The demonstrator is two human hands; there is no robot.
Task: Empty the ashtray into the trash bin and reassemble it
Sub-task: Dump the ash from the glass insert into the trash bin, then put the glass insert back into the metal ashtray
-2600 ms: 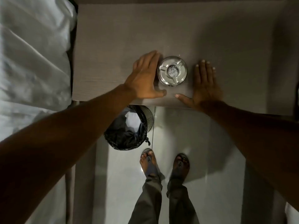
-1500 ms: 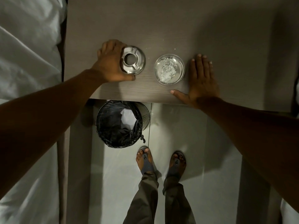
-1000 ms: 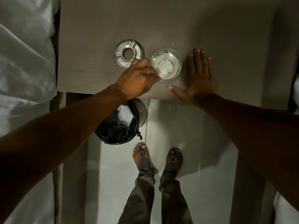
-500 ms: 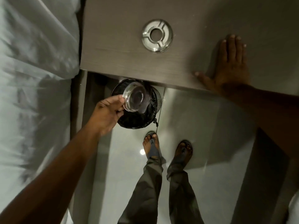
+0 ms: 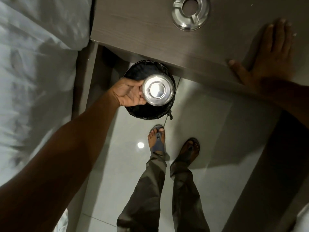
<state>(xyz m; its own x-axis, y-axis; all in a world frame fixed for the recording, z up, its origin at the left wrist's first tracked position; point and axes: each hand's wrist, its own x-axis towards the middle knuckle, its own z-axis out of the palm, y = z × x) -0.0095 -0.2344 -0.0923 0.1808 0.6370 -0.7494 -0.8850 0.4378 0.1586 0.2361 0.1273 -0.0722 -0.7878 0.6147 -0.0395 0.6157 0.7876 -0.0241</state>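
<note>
My left hand (image 5: pixel 129 92) grips the ashtray bowl (image 5: pixel 157 89) by its left rim and holds it upside down, its shiny underside facing me. The bowl hangs right over the trash bin (image 5: pixel 147 111), which is lined with a black bag and stands on the floor partly under the table edge. The metal ashtray lid (image 5: pixel 190 13), a ring with a centre hole and notches, lies on the grey table (image 5: pixel 133 30) at the top of the view. My right hand (image 5: pixel 267 52) rests flat on the table's front edge, fingers spread, holding nothing.
White bedding (image 5: pixel 38 64) fills the left side beside the table. My two feet in sandals (image 5: pixel 173 146) stand on the glossy tiled floor just in front of the bin. A dark table leg or panel (image 5: pixel 267 164) runs down the right.
My left hand took the lid off and set it on the table, lifted the bowl, carried it down over the bin and has turned it from tilted to fully upside down. My right hand stayed put.
</note>
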